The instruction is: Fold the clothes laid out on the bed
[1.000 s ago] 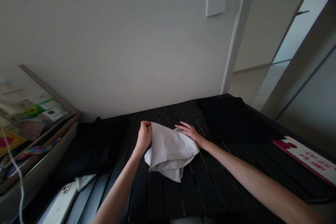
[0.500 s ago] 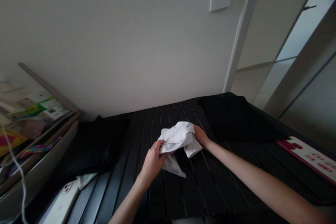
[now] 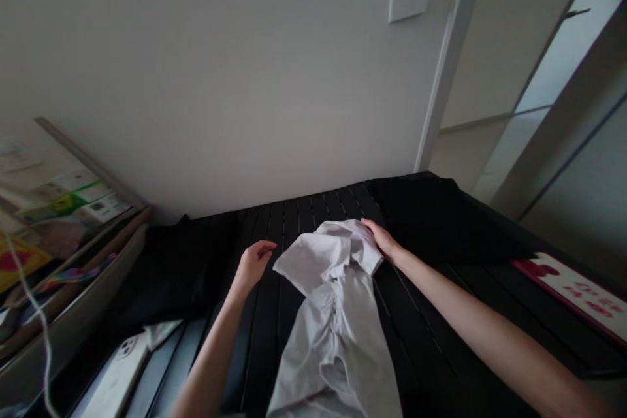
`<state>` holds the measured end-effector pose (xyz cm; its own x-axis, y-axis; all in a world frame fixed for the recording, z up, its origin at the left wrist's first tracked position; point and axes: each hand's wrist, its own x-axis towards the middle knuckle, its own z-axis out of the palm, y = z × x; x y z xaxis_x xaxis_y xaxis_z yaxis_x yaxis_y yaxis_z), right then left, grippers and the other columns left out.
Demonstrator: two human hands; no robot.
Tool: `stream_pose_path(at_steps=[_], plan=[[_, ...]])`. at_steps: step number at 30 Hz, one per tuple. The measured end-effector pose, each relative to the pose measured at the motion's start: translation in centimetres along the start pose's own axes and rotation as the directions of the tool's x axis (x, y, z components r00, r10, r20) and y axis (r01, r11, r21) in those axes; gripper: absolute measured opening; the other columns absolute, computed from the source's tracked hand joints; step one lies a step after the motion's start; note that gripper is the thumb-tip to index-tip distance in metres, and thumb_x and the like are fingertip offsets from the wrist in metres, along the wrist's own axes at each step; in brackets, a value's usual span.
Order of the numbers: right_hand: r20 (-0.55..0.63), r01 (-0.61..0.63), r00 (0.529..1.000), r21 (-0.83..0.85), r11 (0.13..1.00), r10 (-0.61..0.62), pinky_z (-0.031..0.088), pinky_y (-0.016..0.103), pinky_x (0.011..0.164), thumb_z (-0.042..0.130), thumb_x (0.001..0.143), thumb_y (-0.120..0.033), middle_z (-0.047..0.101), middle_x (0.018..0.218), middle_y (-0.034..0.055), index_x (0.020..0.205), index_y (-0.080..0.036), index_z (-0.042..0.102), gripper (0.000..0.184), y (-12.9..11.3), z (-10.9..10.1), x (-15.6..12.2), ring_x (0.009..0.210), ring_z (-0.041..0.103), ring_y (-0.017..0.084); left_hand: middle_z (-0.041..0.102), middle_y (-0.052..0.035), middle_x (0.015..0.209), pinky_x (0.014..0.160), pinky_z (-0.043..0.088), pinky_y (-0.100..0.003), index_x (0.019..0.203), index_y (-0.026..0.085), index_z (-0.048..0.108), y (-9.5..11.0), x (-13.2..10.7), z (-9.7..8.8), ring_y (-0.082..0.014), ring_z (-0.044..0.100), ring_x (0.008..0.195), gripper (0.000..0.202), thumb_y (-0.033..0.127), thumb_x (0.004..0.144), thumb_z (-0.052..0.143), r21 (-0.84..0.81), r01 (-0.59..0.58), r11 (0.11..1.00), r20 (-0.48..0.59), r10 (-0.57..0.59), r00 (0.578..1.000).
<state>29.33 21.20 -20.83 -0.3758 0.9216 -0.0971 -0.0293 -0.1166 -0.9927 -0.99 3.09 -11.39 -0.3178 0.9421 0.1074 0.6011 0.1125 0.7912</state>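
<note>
A white crumpled shirt (image 3: 333, 333) lies stretched lengthwise on the black slatted table (image 3: 426, 353), its lower end running out of view toward me. My right hand (image 3: 382, 240) is at the far top corner, fingers closed on the fabric's edge. My left hand (image 3: 253, 266) hangs just left of the shirt with fingers loosely apart, holding nothing and not touching the cloth. Folds hide the shirt's shape, so its collar and sleeves cannot be told apart.
Dark fabric (image 3: 421, 222) lies on the table's far right, and more (image 3: 181, 271) on the left. A white phone (image 3: 117, 372) sits at lower left beside a shelf of boxes (image 3: 63, 209). A red-and-white sign (image 3: 573, 294) lies at right. A wall (image 3: 220, 78) stands behind.
The white bundle has opened into a long shirt spreading toward me. My left hand has let go and moved left. My right hand stays on the far corner.
</note>
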Motion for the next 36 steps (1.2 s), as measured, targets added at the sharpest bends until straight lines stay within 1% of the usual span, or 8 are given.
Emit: stream_pose_path(at_steps=[4,10,14,17,24,29,33,36], plan=[[0.020,0.096,0.995,-0.142,0.985,-0.094,0.048,0.033,0.076,0.070,0.065,-0.043,0.064,0.088,0.0013,0.105,-0.020,0.054,0.049,0.5,0.6,-0.2,0.084,0.062,0.021,0.070,-0.0069,0.093,0.082,0.049,-0.034,0.094,0.018,0.067,-1.6,-0.3,1.3,-0.0212,0.065,0.088,0.025,0.032,0.074,0.058,0.116,-0.003,0.993,-0.102,0.015,0.995],[0.329,0.241,0.923,-0.091,0.966,-0.199,0.049,0.029,0.071,0.062,0.067,-0.019,0.063,0.109,0.0066,0.130,-0.022,0.035,0.068,0.9,2.2,-1.7,0.086,0.064,0.018,0.070,-0.0095,0.098,0.071,0.050,-0.029,0.103,0.016,0.062,3.5,-2.2,8.2,-0.0202,0.066,0.085,0.035,0.044,0.085,0.054,0.096,-0.053,0.994,0.076,0.046,0.996],[0.342,0.260,0.905,0.020,0.965,-0.251,0.051,0.029,0.069,0.054,0.064,-0.013,0.065,0.113,0.0089,0.128,-0.022,0.039,0.066,0.7,2.5,-1.7,0.090,0.065,0.020,0.069,-0.0118,0.101,0.082,0.048,-0.033,0.122,0.014,0.054,3.7,-0.2,11.6,-0.0237,0.065,0.095,0.042,0.023,0.081,0.059,0.296,-0.052,0.954,0.039,0.043,0.998],[0.095,0.358,0.929,0.010,0.934,-0.357,0.051,0.034,0.082,0.047,0.061,-0.011,0.064,0.119,0.0106,0.120,-0.021,0.048,0.060,0.3,0.7,-0.2,0.106,0.062,0.023,0.067,-0.0113,0.107,0.088,0.047,-0.033,0.116,0.016,0.057,2.2,2.0,10.5,-0.0223,0.062,0.102,0.034,0.010,0.084,0.048,0.378,-0.061,0.924,-0.115,0.113,0.987],[-0.282,0.446,0.782,-0.369,0.815,-0.555,0.043,0.045,0.101,0.043,0.065,-0.013,0.060,0.125,0.0110,0.118,-0.018,0.056,0.055,0.3,-5.6,3.5,0.116,0.056,0.024,0.059,-0.0140,0.114,0.086,0.049,-0.036,0.121,0.014,0.052,-3.5,3.9,0.8,-0.0243,0.061,0.102,0.034,0.013,0.090,0.039,0.496,0.142,0.857,-0.489,0.141,0.861],[-0.174,0.314,0.750,-0.755,0.576,-0.638,0.039,0.055,0.101,0.050,0.070,-0.015,0.053,0.130,0.0194,0.120,-0.013,0.056,0.050,0.6,-4.5,2.6,0.123,0.047,0.035,0.049,-0.0212,0.127,0.087,0.047,-0.049,0.135,0.011,0.039,-6.0,2.8,-1.3,-0.0334,0.054,0.111,0.049,0.013,0.086,0.045,0.604,0.355,0.713,-0.559,0.061,0.827],[0.135,0.453,0.708,-0.839,0.300,-0.693,0.034,0.052,0.106,0.049,0.082,-0.017,0.051,0.135,0.0126,0.119,-0.019,0.058,0.039,-0.2,-1.2,0.3,0.130,0.038,0.031,0.052,-0.0132,0.127,0.097,0.044,-0.043,0.122,0.017,0.052,-5.4,3.3,1.2,-0.0274,0.052,0.117,0.037,0.014,0.086,0.044,0.632,0.028,0.775,-0.342,0.247,0.907],[0.405,0.635,0.705,-0.726,0.263,-0.582,0.036,0.044,0.106,0.045,0.085,-0.017,0.057,0.127,0.0094,0.120,-0.021,0.058,0.038,-0.3,0.7,-0.9,0.126,0.044,0.024,0.059,-0.0083,0.120,0.099,0.043,-0.034,0.115,0.020,0.057,-4.6,4.6,3.8,-0.0205,0.056,0.114,0.031,0.017,0.089,0.040,0.506,-0.187,0.842,-0.083,0.263,0.961]])
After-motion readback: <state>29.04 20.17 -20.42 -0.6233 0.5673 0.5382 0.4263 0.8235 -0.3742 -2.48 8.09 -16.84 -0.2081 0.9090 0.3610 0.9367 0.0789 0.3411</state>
